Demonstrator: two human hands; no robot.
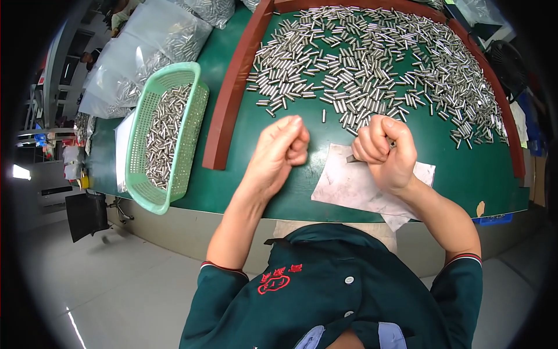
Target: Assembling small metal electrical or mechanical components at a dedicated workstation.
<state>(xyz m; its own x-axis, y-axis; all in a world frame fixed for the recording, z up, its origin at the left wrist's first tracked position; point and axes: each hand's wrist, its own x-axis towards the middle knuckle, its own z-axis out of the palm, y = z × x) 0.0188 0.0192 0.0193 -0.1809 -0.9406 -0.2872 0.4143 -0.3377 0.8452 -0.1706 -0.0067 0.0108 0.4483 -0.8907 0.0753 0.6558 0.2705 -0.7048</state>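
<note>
Pins (350,62) lie beyond left hand (278,150) and right hand (388,150), fingers curled, shirt (325,296) lettered red.

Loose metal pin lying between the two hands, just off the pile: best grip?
Probably pinch the loose metal pin mid-length, from above, fingers on its left and right flanks: it's a slim cylinder lying lengthwise toward the person, with bare green table along both flanks.

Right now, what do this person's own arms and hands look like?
The left hand and right hand are bare, with no gloves or watch showing. The forearms are uncovered; the short sleeves are dark green, edged with red and white stripes.
</note>
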